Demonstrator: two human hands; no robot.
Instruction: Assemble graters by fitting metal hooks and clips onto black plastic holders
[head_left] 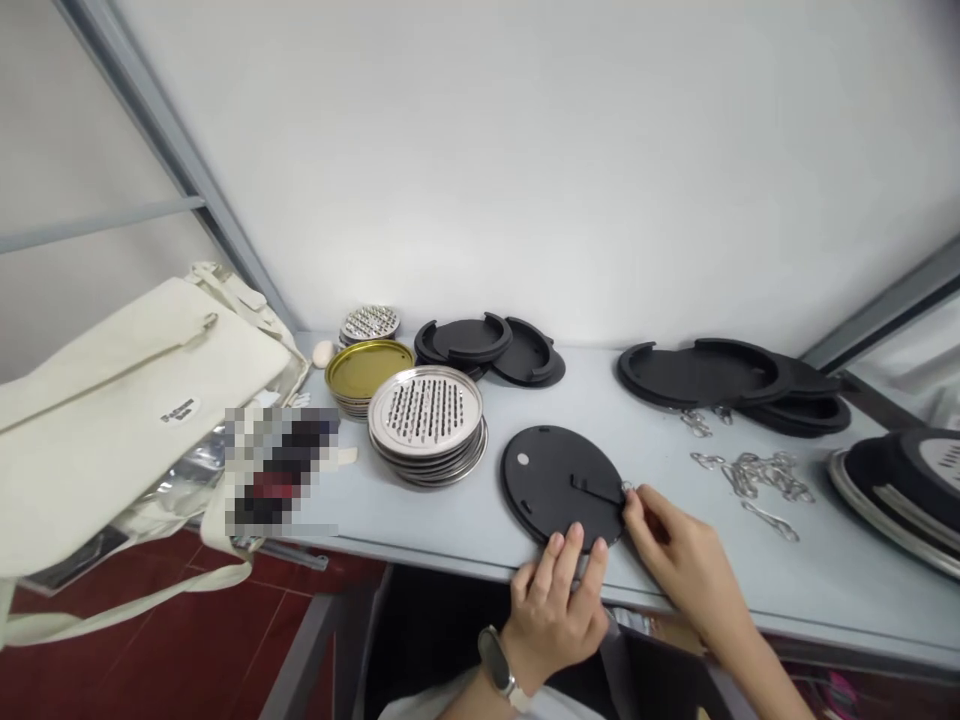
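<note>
A black round plastic disc (pixel 555 475) lies near the table's front edge, with a white dot, small slots and a narrow tongue on its face. My left hand (pixel 559 610), wearing a watch, grips its near rim with the fingers laid over the top; the thumb is hidden. At the disc's right edge, my right hand (pixel 686 560) pinches a small metal wire clip (pixel 628 487), mostly covered by the fingertips. Loose wire clips (pixel 761 475) lie in a pile to the right. Left of the disc stands a stack of round metal grater plates (pixel 426 410).
Behind the graters are gold round lids (pixel 371 370) and another grater stack (pixel 370 322). Black plastic rings and discs (pixel 465 338) rest along the wall, with more black parts (pixel 697 372) at right. A white bag (pixel 135 400) occupies the left; stacked assembled pieces (pixel 900 490) sit far right.
</note>
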